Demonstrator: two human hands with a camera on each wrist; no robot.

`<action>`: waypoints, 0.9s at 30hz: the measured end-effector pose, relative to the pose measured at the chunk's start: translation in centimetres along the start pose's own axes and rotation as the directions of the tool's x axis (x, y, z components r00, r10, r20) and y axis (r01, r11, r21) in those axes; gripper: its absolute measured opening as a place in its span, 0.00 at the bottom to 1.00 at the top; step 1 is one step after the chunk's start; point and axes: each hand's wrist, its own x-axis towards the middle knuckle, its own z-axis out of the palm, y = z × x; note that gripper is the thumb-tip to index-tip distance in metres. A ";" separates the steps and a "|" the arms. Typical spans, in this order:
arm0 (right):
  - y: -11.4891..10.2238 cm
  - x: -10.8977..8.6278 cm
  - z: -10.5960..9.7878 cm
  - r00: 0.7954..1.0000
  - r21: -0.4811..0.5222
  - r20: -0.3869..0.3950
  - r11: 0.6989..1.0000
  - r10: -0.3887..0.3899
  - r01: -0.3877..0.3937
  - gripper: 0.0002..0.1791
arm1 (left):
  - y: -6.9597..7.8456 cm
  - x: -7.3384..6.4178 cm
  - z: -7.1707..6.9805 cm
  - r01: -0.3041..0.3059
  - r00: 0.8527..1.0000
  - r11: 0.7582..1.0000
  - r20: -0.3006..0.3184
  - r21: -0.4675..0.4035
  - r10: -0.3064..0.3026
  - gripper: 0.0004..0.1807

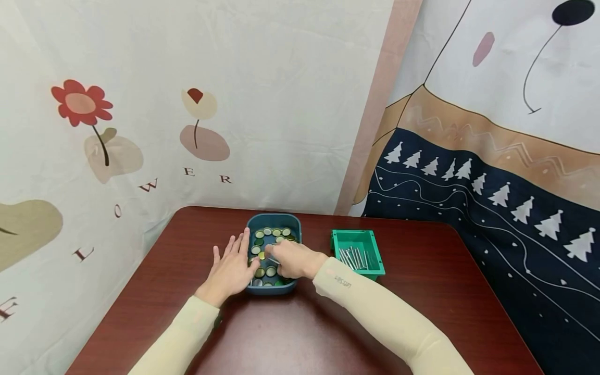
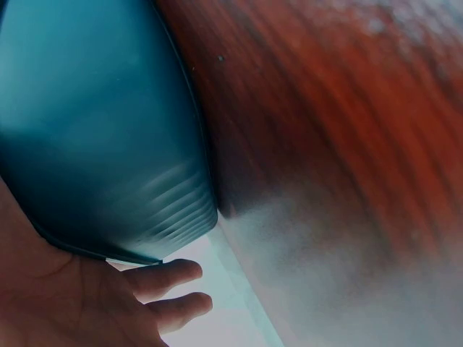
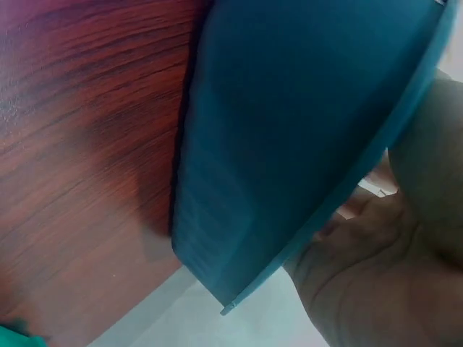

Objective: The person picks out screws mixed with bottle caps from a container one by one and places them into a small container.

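Note:
A dark blue bin (image 1: 274, 291) holds several round bottle caps (image 1: 271, 271), some silvery, some greenish. My left hand (image 1: 230, 271) rests at the bin's left rim with fingers spread, the thumb reaching over the edge; in the left wrist view the palm lies along the bin's side. Over the right half of the bin is my right hand (image 1: 295, 259), fingers curled, pinching a thin silvery rod (image 1: 273, 260) among the caps. Most of that rod is hidden by the fingers. The right wrist view shows the curled hand (image 3: 369, 267) behind the bin's wall.
A green box (image 1: 358, 237) with several silvery metal rods (image 1: 353, 258) stands right of the bin, beside my right forearm. Both containers are on a reddish-brown wooden table (image 1: 281, 338). Printed cloth (image 1: 281, 104) hangs behind the table's back edge.

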 end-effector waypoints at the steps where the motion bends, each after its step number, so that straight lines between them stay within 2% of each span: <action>1: 0.0 -0.1 -0.1 1.000 0.027 -0.005 1.000 -0.005 0.005 0.27 | 0.0 0.0 0.0 0.001 1.000 1.000 0.000 -0.003 -0.001 0.50; 6: 0.1 -0.4 -1.1 1.000 0.186 -0.024 0.982 -0.014 0.019 0.26 | -0.3 0.2 -0.2 0.008 1.000 1.000 -0.002 0.003 -0.008 0.50; 12: 0.4 -1.0 -2.5 0.999 0.298 -0.049 0.955 0.003 0.012 0.27 | -0.3 0.6 -0.3 0.005 1.000 1.000 -0.028 0.002 -0.005 0.50; 17: 0.5 -1.9 -3.1 0.997 0.339 -0.070 0.941 0.024 0.001 0.27 | -0.2 0.5 -0.2 0.011 1.000 1.000 -0.006 -0.002 -0.011 0.50; 27: 0.7 -4.1 -3.5 0.987 0.408 -0.142 0.913 0.075 -0.010 0.26 | -0.1 0.2 0.2 0.007 1.000 1.000 -0.009 0.006 -0.007 0.51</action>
